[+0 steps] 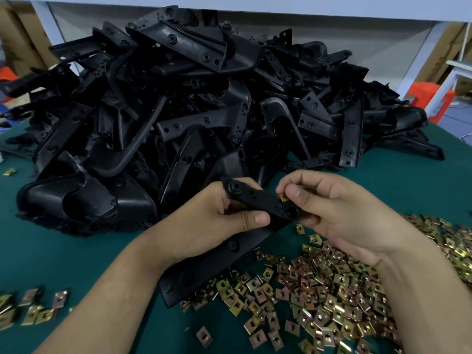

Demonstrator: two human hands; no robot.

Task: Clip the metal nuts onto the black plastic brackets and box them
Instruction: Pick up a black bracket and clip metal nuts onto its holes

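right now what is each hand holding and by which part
The left hand grips a black bracket around its upper arm, thumb in front. The right hand pinches a metal nut between thumb and forefinger, at the bracket's edge.

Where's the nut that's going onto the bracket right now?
Head view, just right of centre: the nut is pinched by the right hand against the bracket that the left hand holds, just behind the loose nuts.

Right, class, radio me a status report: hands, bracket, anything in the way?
Left hand grips black bracket. Right hand pinches metal nut at its edge. Nothing blocking; loose nuts beneath.
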